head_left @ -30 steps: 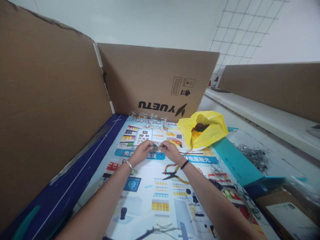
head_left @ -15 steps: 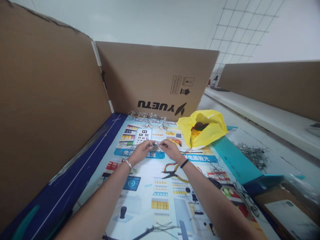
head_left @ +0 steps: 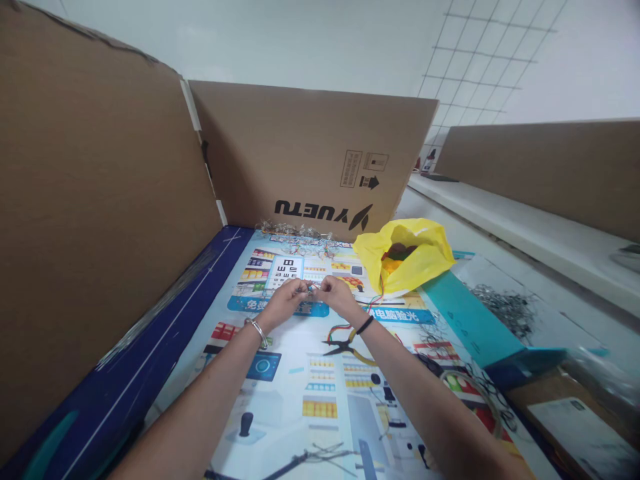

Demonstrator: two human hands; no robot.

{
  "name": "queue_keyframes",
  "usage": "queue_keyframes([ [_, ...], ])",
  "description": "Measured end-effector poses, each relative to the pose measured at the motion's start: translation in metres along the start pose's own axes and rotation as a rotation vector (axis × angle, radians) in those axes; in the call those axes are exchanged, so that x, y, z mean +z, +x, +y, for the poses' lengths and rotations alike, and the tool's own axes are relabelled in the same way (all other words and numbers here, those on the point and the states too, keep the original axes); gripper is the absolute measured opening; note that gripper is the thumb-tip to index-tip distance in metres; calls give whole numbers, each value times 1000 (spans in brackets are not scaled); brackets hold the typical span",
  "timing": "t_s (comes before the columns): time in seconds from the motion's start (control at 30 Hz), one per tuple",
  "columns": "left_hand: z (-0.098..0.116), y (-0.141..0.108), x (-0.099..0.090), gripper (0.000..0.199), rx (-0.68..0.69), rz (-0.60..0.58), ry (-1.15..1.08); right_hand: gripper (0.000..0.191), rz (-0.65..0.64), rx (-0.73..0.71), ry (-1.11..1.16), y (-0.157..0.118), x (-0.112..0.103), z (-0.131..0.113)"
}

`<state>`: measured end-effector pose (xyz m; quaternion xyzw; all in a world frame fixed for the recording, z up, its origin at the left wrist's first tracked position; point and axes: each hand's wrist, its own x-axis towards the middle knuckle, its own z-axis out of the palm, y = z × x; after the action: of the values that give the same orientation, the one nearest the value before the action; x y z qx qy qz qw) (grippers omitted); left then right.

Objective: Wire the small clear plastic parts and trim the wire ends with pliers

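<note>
In the middle of the head view, my left hand (head_left: 287, 300) and my right hand (head_left: 337, 295) meet with fingertips almost touching. Both are pinched on a small piece of thin coloured wire (head_left: 312, 287), with reddish and bluish bits showing between the fingers. Its ends are hidden by the fingertips. Near my right wrist lie pliers (head_left: 341, 347) with yellow handles, jaws apart, partly under the forearm. Beside them, red and green wires (head_left: 374, 303) trail toward the yellow bag (head_left: 425, 267), which gapes and has dark and orange contents.
Tangled thin wire scraps (head_left: 300, 232) lie along the foot of the cardboard panel (head_left: 310, 147). A taller cardboard wall (head_left: 100, 187) stands at left. Black cable bits (head_left: 310, 459) are at the front. To the right are a teal box flap (head_left: 475, 320) and a metal wire heap (head_left: 505, 310).
My right hand has shifted slightly left, bringing its fingertips closer to my left hand's. The wire stays between them; everything else looks the same.
</note>
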<state>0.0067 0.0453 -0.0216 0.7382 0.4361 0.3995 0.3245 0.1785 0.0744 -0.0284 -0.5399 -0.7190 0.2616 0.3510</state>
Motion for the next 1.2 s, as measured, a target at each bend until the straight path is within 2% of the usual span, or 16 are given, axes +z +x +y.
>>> queue_keyframes([
  [0.2, 0, 1, -1, 6, 15, 24, 29, 18, 42, 177, -82, 7, 6, -2],
  [0.37, -4, 2, 0, 6, 10, 21, 13, 27, -22, 261, -85, 7, 7, -9],
  [0.73, -2, 1, 0, 5, 2, -4, 27, 13, -220, 275, -159, 8, 3, -15],
  [0.9, 1, 1, -1, 6, 19, -8, 38, 27, -333, 285, -228, 9, 4, -12],
  [1.0, 0, 1, 0, 7, 13, -11, 36, 28, -339, 269, -275, 11, 5, -11],
  [1.2, -4, 2, 1, 7, -3, 4, 58, 20, -261, 204, -375, 15, 5, -12],
])
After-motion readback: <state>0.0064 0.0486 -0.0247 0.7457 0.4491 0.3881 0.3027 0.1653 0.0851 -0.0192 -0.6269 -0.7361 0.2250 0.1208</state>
